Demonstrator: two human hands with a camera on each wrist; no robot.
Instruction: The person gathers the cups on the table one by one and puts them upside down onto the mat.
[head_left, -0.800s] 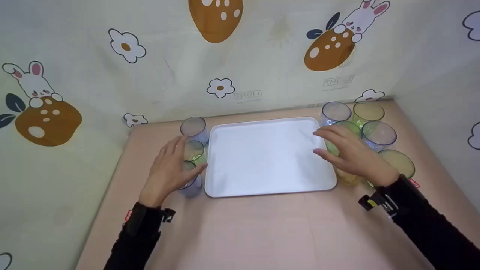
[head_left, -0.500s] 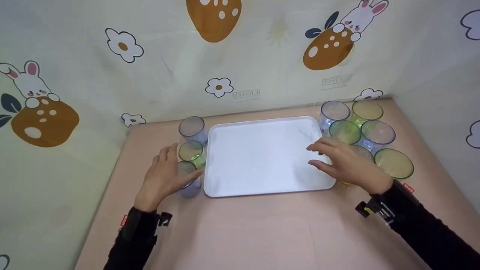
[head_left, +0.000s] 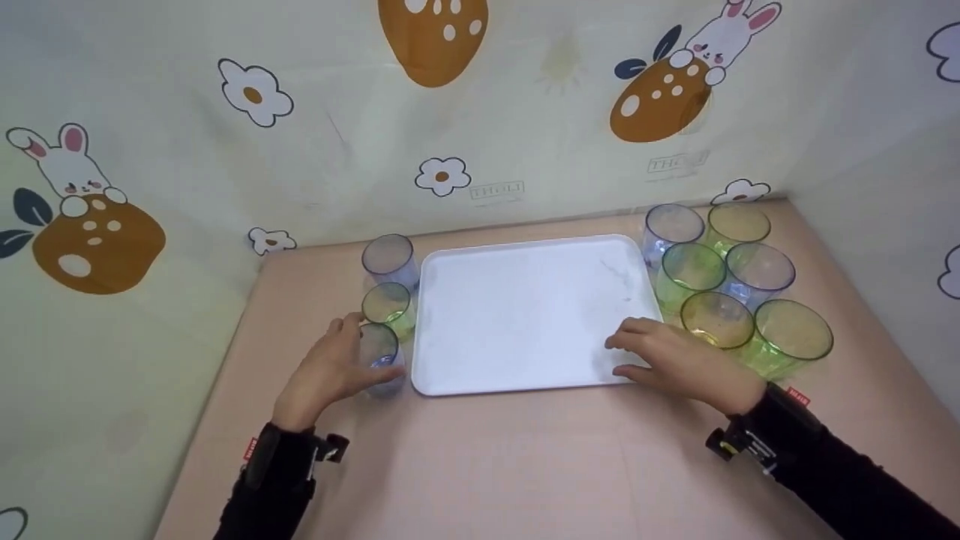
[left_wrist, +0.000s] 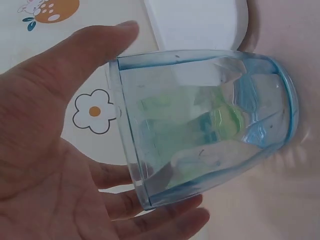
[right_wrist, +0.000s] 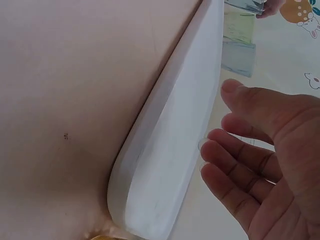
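Note:
In the head view my left hand (head_left: 322, 375) is at the nearest of three tumblers on the left, a clear blue one (head_left: 382, 349). The left wrist view has that blue tumbler (left_wrist: 200, 125) between my thumb and fingers (left_wrist: 170, 220), the thumb (left_wrist: 100, 42) extended at its rim and the fingers reaching along the far side. My right hand (head_left: 682, 367), holding nothing, hovers over the front right corner of a white tray (head_left: 525, 315), fingers loosely bent and thumb apart. In the right wrist view that hand (right_wrist: 270, 155) is beside the tray's edge.
Behind the blue tumbler stand a green tumbler (head_left: 388, 304) and another bluish one (head_left: 390, 259). Right of the tray, several tumblers cluster, among them a green one (head_left: 690, 277), an amber one (head_left: 716, 322) and a yellow-green one (head_left: 791, 337). A patterned wall covering (head_left: 337, 165) rises behind the table.
My left hand has lowered toward me, from beside the green tumbler to around the nearest blue one. My right hand has moved left and nearer, off the right-hand tumblers to the tray's front corner.

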